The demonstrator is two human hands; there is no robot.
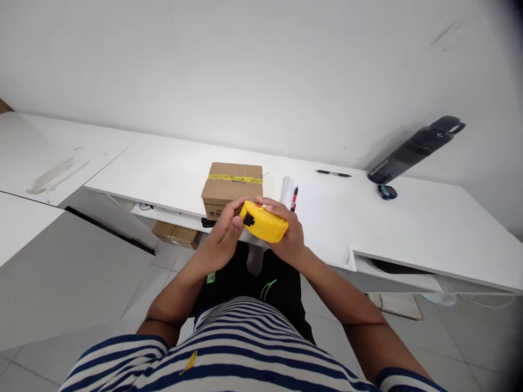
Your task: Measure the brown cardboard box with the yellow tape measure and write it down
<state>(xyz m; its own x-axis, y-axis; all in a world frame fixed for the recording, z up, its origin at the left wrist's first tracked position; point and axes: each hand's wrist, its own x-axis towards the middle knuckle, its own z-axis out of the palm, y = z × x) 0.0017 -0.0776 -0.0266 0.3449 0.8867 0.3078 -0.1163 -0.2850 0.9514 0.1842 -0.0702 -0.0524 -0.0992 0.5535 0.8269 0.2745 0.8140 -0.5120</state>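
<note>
A yellow tape measure (265, 224) with a black clip and a small red part on top is held between my two hands, in front of my lap at the desk's near edge. My right hand (293, 238) wraps around its right end, fingers over the top. At its left end, my left hand (224, 238) is closed, with thumb and fingers against the case near the black clip. Just beyond my left hand stands a taped cardboard box (232, 190). The far sides of my fingers are hidden.
Paper sheets (327, 218) lie right of the box with a red and black pen (295, 198). A black pen (333, 173), a dark bottle (412, 152) and a small dark object (387, 191) are farther right on the white desk (433, 228). Cartons (176, 234) sit below.
</note>
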